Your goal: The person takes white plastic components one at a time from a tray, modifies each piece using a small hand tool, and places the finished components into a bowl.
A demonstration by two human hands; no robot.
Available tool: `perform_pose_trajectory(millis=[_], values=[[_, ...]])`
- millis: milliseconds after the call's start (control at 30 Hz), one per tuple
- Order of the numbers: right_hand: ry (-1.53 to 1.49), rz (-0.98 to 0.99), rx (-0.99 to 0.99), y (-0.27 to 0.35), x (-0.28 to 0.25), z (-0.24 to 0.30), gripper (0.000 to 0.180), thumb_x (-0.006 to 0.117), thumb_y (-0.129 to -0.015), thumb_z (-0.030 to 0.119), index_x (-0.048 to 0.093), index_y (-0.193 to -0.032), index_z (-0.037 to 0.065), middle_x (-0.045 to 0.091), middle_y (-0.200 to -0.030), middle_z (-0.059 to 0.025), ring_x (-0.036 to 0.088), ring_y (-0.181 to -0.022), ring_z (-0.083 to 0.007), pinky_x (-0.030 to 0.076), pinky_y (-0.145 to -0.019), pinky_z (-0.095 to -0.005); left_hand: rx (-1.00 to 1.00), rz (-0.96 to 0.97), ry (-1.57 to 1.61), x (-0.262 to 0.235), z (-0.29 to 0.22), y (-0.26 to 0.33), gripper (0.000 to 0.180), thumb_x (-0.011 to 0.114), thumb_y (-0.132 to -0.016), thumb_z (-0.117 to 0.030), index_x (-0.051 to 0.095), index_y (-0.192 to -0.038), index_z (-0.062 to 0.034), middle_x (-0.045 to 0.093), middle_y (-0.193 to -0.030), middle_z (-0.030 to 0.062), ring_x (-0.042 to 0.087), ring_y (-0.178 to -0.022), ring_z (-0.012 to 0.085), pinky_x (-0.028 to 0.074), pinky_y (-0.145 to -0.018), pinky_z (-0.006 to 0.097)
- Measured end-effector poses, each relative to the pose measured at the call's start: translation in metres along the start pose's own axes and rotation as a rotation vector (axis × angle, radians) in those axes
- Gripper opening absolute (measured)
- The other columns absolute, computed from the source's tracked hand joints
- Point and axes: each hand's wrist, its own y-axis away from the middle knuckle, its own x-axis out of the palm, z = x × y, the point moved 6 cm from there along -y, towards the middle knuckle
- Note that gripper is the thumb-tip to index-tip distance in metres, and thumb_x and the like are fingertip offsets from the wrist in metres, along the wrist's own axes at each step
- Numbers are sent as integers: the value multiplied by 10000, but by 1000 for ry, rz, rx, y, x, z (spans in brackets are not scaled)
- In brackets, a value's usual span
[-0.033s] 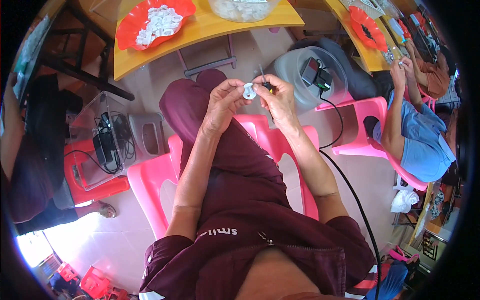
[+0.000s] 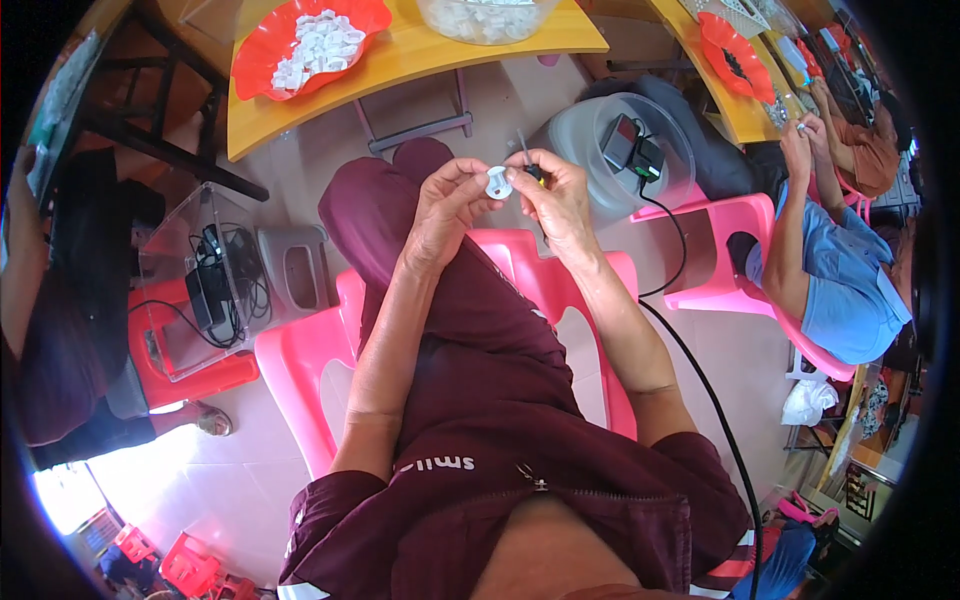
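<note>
Above my lap, a small round white plastic piece [image 2: 498, 184] with a dark spot near its lower edge is between my two hands. The thumb and fingers of my left hand [image 2: 447, 208] pinch its left side. On its other side, the thumb of my right hand [image 2: 562, 205] touches the rim. That same hand is closed round a screwdriver [image 2: 535, 173] with a dark and yellow handle, its thin grey shaft pointing away from me. Most of the handle is hidden by my fingers.
On the yellow table [image 2: 420, 82] ahead stand a red dish [image 2: 247, 75] of white pieces and a clear tub [image 2: 490, 30] of similar pieces. A clear bin [image 2: 680, 130] with devices stands right, its black cable [image 2: 700, 370] running past my arm. A co-worker in blue [image 2: 850, 290] sits at right.
</note>
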Motion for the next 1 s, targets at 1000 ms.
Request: perform_pose_trajectory(millis=[1000], values=[[-54,37,10,1,2,0,96,641,-811,84,637,-876,13,523,-597,36,409,-455,-8,284,-395,-155,-26,17,25,4,-2,1,201,566,-829,-4,564,-1030,-7,600,-989,67,590,-912,142,512,-813,294]])
